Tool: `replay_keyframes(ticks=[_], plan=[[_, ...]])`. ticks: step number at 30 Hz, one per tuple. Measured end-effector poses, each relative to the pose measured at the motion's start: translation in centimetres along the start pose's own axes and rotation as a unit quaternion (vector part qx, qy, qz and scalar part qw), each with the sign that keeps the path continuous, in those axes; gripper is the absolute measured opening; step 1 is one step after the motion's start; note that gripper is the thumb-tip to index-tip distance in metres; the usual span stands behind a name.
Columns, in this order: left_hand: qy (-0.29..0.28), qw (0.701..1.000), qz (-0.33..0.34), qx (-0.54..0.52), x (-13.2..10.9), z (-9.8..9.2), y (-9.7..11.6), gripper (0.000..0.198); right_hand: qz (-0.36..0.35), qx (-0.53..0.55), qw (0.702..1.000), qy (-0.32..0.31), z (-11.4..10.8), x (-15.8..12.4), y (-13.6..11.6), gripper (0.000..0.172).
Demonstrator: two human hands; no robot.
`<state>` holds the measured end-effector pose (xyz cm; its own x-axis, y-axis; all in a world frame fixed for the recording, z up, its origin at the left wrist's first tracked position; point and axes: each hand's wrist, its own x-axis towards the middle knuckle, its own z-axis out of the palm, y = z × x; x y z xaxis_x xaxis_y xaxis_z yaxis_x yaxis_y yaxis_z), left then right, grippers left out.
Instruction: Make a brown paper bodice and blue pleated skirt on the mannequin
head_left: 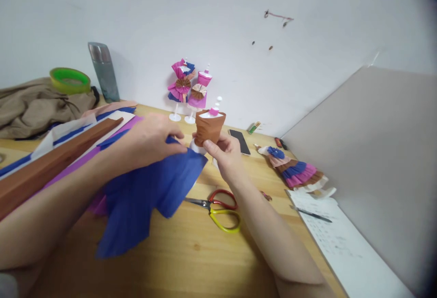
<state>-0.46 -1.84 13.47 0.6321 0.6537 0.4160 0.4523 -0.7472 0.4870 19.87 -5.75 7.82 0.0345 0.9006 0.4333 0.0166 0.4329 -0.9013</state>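
My right hand (227, 156) is closed around a small white dress form, its thumb pressing on the brown crepe paper (209, 127) wrapped about the bust. A pink band circles the form's neck below a white knob. Pinched in my left hand (155, 136) is a blue crepe paper strip (174, 179), which hangs down in folds. One end of the strip reaches close to the base of the form; whether they touch I cannot tell. Below the hands lie scissors (210, 204) with one red and one yellow handle, blades partly under the blue paper.
Crepe paper strips (64, 156) lie at the left, near brown cloth (41, 106), a tape roll (70, 80) and a bottle (104, 72). Two dressed mini forms (198, 95) stand by the wall. At right are a phone (240, 141), a layered paper dress (297, 168) and a pen (313, 214) on paper.
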Motion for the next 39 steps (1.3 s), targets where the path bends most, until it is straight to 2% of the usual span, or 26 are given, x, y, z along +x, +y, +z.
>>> replay_keyframes(ticks=[2,4,9,13,18,21,26,29,32,35,39], plan=[[0.114,0.993,0.017,0.028,-0.3,-1.0,0.7,0.017,0.008,0.007,1.000,-0.008,0.0,0.0,0.0,0.032],[0.168,0.985,0.034,0.035,-0.4,-1.5,1.4,0.024,0.014,0.019,1.000,-0.012,0.0,0.0,0.0,0.032],[0.120,0.991,0.043,0.030,0.8,-0.8,1.9,0.026,0.006,0.029,1.000,-0.009,0.1,0.0,0.0,0.028],[0.134,0.990,0.019,0.029,1.8,-0.4,1.7,0.022,0.005,0.024,1.000,-0.004,0.0,0.1,0.1,0.031],[0.104,0.993,0.029,0.049,2.1,-0.6,1.8,0.013,0.012,0.022,1.000,-0.002,-0.1,0.3,0.2,0.035],[0.112,0.992,0.033,0.040,2.1,-0.6,2.0,0.014,0.021,0.018,1.000,-0.007,-0.1,0.2,0.1,0.035],[0.171,0.984,0.033,-0.027,2.1,-0.6,2.1,0.020,0.022,0.028,0.999,-0.003,-0.1,0.3,0.2,0.033],[0.153,0.987,0.031,-0.050,2.0,-0.6,1.8,0.024,0.010,0.030,1.000,0.001,-0.2,0.3,0.2,0.031],[0.127,0.991,0.028,-0.044,2.3,-0.5,1.6,0.019,0.004,0.012,1.000,-0.001,-0.1,0.3,0.1,0.032],[0.138,0.990,0.025,-0.024,2.6,-0.3,1.6,0.013,0.011,0.005,1.000,-0.002,0.0,0.3,0.1,0.035],[0.152,0.987,0.021,-0.046,2.6,-0.4,1.7,0.018,0.015,0.011,1.000,-0.004,0.0,0.4,0.3,0.038]])
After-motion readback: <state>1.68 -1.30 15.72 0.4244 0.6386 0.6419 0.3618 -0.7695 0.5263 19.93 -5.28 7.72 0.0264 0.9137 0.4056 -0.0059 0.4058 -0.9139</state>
